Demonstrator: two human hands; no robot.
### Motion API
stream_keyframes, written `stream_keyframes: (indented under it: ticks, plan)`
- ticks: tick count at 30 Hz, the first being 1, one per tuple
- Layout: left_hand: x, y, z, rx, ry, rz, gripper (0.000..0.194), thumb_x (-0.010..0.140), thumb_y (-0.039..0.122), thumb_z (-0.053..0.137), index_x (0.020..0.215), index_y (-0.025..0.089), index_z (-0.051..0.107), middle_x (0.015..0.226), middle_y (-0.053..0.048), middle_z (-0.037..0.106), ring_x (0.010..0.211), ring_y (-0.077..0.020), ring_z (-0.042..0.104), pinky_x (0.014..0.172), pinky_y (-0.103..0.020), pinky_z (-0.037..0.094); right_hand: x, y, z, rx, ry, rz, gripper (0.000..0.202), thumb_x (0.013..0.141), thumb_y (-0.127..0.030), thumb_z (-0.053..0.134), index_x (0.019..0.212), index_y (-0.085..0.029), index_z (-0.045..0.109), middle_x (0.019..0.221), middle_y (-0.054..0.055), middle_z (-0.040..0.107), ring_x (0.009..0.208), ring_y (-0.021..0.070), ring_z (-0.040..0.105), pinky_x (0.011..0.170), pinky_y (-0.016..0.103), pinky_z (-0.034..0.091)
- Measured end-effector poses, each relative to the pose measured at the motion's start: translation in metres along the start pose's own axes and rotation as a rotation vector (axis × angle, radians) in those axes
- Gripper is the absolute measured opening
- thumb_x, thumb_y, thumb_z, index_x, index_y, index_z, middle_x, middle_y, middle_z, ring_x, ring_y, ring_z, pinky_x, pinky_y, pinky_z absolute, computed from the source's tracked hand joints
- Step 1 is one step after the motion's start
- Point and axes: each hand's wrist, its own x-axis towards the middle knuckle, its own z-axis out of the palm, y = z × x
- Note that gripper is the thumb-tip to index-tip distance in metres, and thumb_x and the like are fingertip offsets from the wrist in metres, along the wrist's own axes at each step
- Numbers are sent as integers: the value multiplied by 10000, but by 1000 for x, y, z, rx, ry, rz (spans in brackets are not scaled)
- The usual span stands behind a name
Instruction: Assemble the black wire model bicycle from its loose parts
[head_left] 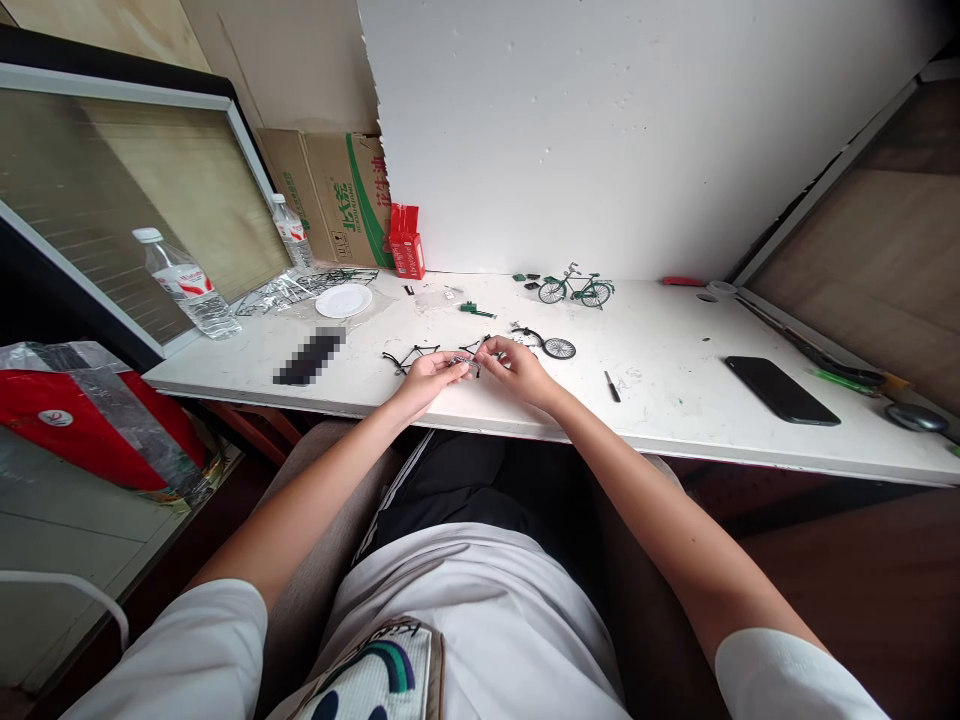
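Note:
My left hand (433,380) is closed with thumb and fingers pinching a small silvery model-bicycle part (469,362). At the same part, my right hand (519,370) pinches with thumb and forefinger from the right. The fingers cover much of it, so its exact kind is unclear. Left of the hands, a thin black bicycle frame piece (409,358) lies on the white table (660,390). Just beyond my right hand rest a black spoked wheel (559,348) and a curved black mudguard (529,332). A small black-handled screwdriver (613,387) lies to the right.
A green model bicycle (576,290) stands at the back, near a small green part (477,309). Leftward are a white plate (343,300), water bottles (187,285), a red box (406,243) and a carton (330,190). A black phone (781,390) and a mouse (916,416) lie rightward.

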Motion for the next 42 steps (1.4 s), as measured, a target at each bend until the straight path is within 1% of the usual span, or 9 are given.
stream_keyframes:
  ticks: [3,7,11,15,21,25,30,35,42]
  plan:
    - [-1,-1,0,56,-36,24,482,794,400,906,1170,139,758,1199,-142,776,928,-201,752,935,-373,542,1,3,0,0,-4,12,353,1030,-526,565,1012,-193,680,1019,81,731,919,218,665,768,328,480]
    - [-1,-3,0,90,-34,50,534,794,390,911,1208,125,701,1189,-157,772,921,-226,769,949,-424,578,0,4,1,5,-19,15,366,1019,-545,582,1016,-192,680,1016,85,731,914,221,659,769,330,485]
    - [0,-7,0,102,-30,66,569,790,368,916,1231,120,655,1115,-141,780,890,-220,773,963,-452,594,-2,4,2,10,-40,4,373,1022,-544,575,997,-190,689,1009,84,735,907,217,663,771,329,488]
    - [0,-9,1,131,-29,85,558,811,355,898,1240,128,622,1029,-107,777,881,-216,777,982,-471,598,-2,4,2,-4,-52,4,376,1013,-541,592,979,-187,715,983,84,748,881,216,671,765,332,491]
    - [-2,-11,4,193,-15,143,513,841,337,864,1240,147,605,1004,-84,760,907,-223,788,958,-435,613,-1,6,1,-15,-40,27,353,979,-513,644,944,-182,761,978,85,770,871,211,672,757,320,484]
    - [-2,-13,4,229,-6,170,490,850,328,851,1235,152,603,971,-71,751,907,-225,791,934,-411,615,-1,6,-1,14,-60,61,381,971,-534,649,917,-179,775,955,79,777,855,205,660,742,316,468]
    - [-3,-12,5,228,-7,169,501,848,320,852,1243,156,590,958,-67,750,903,-230,794,931,-415,612,-2,5,-1,71,-85,80,425,961,-581,646,908,-178,772,948,80,768,855,202,645,759,317,472]
    - [-3,-10,6,204,-12,150,524,841,345,865,1241,162,581,964,-66,750,902,-227,792,942,-423,613,-2,7,0,117,-93,87,452,973,-618,620,937,-182,733,939,70,729,843,193,620,769,319,471]
    - [-3,-11,4,182,1,133,570,833,391,883,1255,159,576,999,-82,754,893,-225,792,931,-424,616,-3,7,1,71,-78,39,436,989,-614,609,957,-193,716,962,77,720,873,214,626,768,328,476]
